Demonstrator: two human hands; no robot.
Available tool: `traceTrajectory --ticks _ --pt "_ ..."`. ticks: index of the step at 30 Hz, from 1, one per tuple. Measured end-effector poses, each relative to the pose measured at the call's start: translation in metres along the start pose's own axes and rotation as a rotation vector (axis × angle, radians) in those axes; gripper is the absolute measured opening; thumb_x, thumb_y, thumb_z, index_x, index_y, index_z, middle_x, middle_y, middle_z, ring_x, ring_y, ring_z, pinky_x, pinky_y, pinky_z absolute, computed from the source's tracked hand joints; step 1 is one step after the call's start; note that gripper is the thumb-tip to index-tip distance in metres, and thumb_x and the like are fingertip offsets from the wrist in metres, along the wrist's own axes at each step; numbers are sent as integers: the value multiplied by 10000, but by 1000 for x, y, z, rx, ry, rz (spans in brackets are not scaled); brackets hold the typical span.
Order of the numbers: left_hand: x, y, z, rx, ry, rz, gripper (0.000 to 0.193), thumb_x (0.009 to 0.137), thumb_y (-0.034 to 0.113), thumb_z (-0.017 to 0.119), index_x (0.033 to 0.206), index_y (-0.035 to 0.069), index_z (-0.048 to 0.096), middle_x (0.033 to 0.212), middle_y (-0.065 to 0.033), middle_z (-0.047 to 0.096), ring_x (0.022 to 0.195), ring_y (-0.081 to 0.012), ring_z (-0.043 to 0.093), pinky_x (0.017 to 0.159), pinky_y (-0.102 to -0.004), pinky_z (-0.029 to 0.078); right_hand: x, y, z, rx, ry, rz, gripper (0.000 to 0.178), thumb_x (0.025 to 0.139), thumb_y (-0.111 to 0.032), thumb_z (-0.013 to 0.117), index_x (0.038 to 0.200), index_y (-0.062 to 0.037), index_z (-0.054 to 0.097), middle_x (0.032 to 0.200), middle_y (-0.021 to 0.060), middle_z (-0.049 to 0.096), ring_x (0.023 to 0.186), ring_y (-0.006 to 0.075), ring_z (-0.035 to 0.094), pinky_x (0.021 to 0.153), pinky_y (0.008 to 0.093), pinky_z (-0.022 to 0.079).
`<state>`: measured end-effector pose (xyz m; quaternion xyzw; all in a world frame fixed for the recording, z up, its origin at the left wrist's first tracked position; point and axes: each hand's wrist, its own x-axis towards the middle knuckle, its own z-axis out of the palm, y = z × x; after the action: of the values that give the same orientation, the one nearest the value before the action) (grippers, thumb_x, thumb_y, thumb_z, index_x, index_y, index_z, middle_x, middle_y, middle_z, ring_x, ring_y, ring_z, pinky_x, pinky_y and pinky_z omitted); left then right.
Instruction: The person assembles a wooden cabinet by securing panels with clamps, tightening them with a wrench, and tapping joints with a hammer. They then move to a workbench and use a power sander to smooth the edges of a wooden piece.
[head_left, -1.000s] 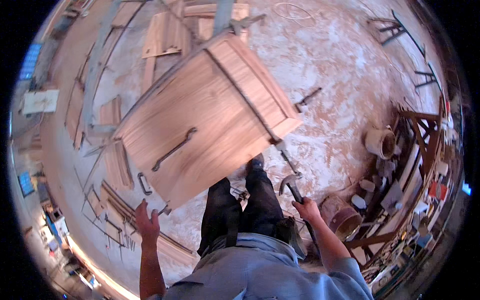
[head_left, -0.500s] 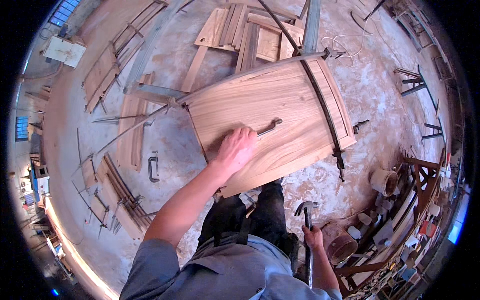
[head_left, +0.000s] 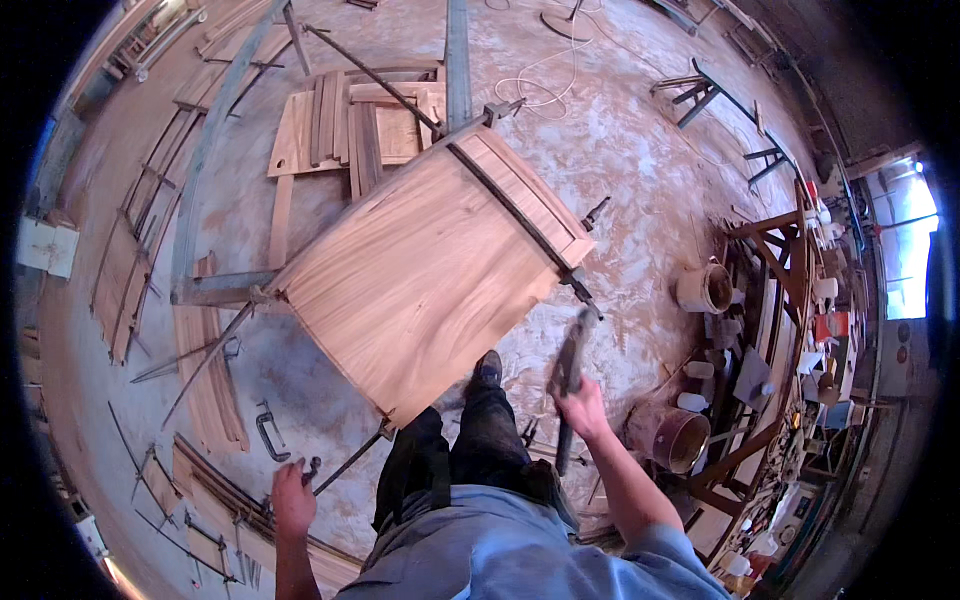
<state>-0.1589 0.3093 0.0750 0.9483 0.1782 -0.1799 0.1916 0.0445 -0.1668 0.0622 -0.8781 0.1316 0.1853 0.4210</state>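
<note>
A large wooden panel with a framed strip at its far right end lies in front of me. A dark bar clamp crosses it near that end. Another clamp bar runs down and left from the panel's near corner. My left hand, low at the left and off the panel, is closed round a short metal tool with a rounded end; most of the tool is hidden. To the right of the panel, my right hand grips a hammer, blurred, head upward.
A C-clamp lies on the floor near my left hand. Wooden boards and frames rest beyond the panel. Grey metal beams stand around it. At the right are buckets and a cluttered wooden rack.
My left hand has left the panel, carrying the metal tool down and left. My right hand has raised the hammer toward the panel's right side. The view has turned to the right.
</note>
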Motion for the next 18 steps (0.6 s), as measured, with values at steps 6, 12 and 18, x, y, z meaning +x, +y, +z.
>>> traceTrajectory --ticks 6,12,18 --pt "-19 9 23 -306 -196 -158 291 896 150 535 1159 43 599 1028 -210 635 984 -401 595 858 -449 469 58 -64 31 330 -103 109 347 819 -263 686 1018 10 604 852 102 674 561 161 597 493 306 508" --pt "-33 -6 25 -322 104 -393 284 844 -7 552 1127 -20 582 1026 -213 619 954 -400 590 822 -421 483 72 -56 34 383 -183 196 290 829 -235 700 972 -4 598 811 90 678 548 139 596 452 282 499" --pt "8 35 -1 -2 203 88 363 757 -55 557 1117 -24 577 1049 -209 599 949 -369 577 851 -440 458 37 5 19 99 -173 76 283 795 -209 722 947 1 610 720 51 649 614 118 563 578 287 473"
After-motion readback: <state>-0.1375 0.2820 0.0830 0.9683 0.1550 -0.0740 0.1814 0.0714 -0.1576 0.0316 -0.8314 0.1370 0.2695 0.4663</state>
